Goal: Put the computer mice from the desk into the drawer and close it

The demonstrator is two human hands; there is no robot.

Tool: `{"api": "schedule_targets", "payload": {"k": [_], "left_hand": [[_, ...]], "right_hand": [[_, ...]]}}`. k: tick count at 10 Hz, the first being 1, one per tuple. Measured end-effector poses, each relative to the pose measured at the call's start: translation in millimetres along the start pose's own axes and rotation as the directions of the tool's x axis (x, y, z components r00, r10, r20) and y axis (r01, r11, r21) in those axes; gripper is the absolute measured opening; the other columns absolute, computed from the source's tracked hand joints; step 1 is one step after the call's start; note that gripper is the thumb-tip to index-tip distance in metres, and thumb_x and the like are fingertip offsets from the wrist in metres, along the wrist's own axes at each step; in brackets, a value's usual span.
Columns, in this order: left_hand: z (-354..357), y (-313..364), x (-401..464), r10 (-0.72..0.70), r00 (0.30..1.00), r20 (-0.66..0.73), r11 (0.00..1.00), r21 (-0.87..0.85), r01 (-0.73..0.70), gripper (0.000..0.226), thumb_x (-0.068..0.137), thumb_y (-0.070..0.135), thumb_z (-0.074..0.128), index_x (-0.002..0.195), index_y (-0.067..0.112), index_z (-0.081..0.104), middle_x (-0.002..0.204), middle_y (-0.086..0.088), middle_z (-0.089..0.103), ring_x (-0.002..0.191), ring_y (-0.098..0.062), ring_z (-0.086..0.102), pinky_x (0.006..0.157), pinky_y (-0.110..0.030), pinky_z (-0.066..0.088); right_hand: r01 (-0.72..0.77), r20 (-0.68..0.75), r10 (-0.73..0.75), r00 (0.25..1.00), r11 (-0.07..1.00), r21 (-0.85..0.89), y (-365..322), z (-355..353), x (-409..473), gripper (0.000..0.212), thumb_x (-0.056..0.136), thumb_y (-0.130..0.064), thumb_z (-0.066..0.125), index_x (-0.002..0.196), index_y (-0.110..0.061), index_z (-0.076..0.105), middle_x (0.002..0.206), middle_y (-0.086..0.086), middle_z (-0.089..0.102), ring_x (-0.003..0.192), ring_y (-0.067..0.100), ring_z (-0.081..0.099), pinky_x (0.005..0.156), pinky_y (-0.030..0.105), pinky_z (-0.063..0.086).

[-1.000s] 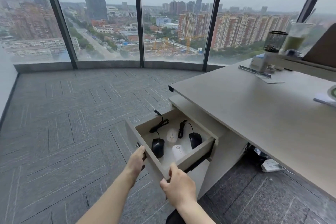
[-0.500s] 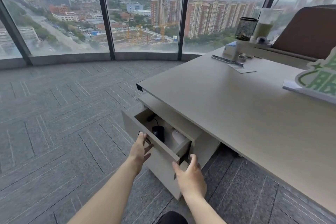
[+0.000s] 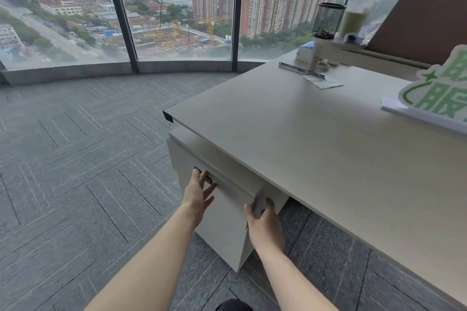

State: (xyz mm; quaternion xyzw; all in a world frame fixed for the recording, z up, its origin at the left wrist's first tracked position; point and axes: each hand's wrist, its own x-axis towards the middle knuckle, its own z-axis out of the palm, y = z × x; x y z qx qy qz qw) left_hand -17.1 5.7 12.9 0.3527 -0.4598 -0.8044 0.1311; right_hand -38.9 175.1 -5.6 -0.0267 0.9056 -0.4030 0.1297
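Note:
The beige drawer (image 3: pixel 228 188) of the cabinet under the desk (image 3: pixel 316 139) sits pushed in, its front flush with the cabinet. No computer mice show; the drawer's inside is hidden. My left hand (image 3: pixel 198 193) lies flat against the drawer front, fingers spread by the dark handle (image 3: pixel 207 179). My right hand (image 3: pixel 264 222) wraps around the drawer front's right corner, thumb on the side.
A mesh pen cup (image 3: pixel 327 20), a drink with a straw (image 3: pixel 353 17), a metal ruler (image 3: pixel 300 71) and a green-and-white sign (image 3: pixel 437 93) stand at the desk's far side. A brown chair back (image 3: pixel 419 25) rises behind. Grey carpet (image 3: pixel 75 159) runs to the windows.
The drawer went from wide open, with several mice inside, to fully pushed in. Both hands followed its front toward the cabinet.

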Motion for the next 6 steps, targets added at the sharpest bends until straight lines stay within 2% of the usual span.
{"api": "schedule_targets", "payload": {"k": [1, 2, 4, 5, 6], "left_hand": [[8, -1, 3, -0.001, 1.000, -0.020, 1.000, -0.031, 0.000, 0.052, 0.100, 0.042, 0.026, 0.148, 0.022, 0.031, 0.149, 0.009, 0.044, 0.123, -0.025, 0.056, 0.110, -0.046, 0.036], [9, -4, 7, 0.005, 1.000, -0.028, 0.999, -0.046, -0.007, 0.049, 0.100, 0.038, 0.026, 0.145, 0.021, 0.034, 0.149, 0.009, 0.044, 0.117, -0.023, 0.057, 0.109, -0.043, 0.036], [9, -9, 12, 0.016, 1.000, -0.026, 0.998, -0.055, -0.018, 0.048, 0.100, 0.038, 0.027, 0.143, 0.021, 0.037, 0.148, 0.010, 0.045, 0.113, -0.021, 0.058, 0.106, -0.040, 0.038], [9, -5, 10, 0.021, 0.999, -0.028, 0.998, -0.051, -0.022, 0.048, 0.100, 0.039, 0.027, 0.143, 0.021, 0.038, 0.147, 0.009, 0.046, 0.114, -0.022, 0.058, 0.105, -0.041, 0.040], [9, -7, 2, 0.011, 0.999, -0.030, 0.999, -0.049, -0.013, 0.045, 0.100, 0.040, 0.027, 0.134, 0.018, 0.047, 0.146, 0.006, 0.048, 0.116, -0.027, 0.058, 0.105, -0.044, 0.040]], "right_hand": [[-0.001, -0.005, 0.001, 1.000, 1.000, 0.008, 0, 0, 9, 0.077, 0.091, -0.059, 0.049, 0.151, -0.017, 0.025, 0.143, 0.010, 0.055, 0.120, 0.029, 0.060, 0.088, 0.044, 0.055], [-0.001, 0.003, 0.001, 1.000, 1.000, 0.012, 1, 0, 15, 0.073, 0.092, -0.057, 0.050, 0.150, -0.019, 0.027, 0.136, 0.008, 0.062, 0.117, 0.029, 0.062, 0.086, 0.043, 0.054], [0.029, 0.009, -0.029, 1.000, 0.999, 0.022, 2, 1, 19, 0.054, 0.094, -0.052, 0.050, 0.138, -0.023, 0.042, 0.122, 0.002, 0.070, 0.109, 0.026, 0.066, 0.080, 0.040, 0.053], [0.030, 0.004, -0.030, 1.000, 0.999, 0.038, -2, -2, 18, 0.049, 0.094, -0.052, 0.050, 0.134, -0.024, 0.045, 0.119, 0.001, 0.071, 0.107, 0.025, 0.067, 0.080, 0.040, 0.055], [0.032, 0.027, -0.033, 0.999, 0.999, 0.031, 2, -3, 16, 0.048, 0.094, -0.052, 0.050, 0.133, -0.024, 0.045, 0.119, 0.001, 0.070, 0.106, 0.025, 0.067, 0.081, 0.040, 0.055]]}}
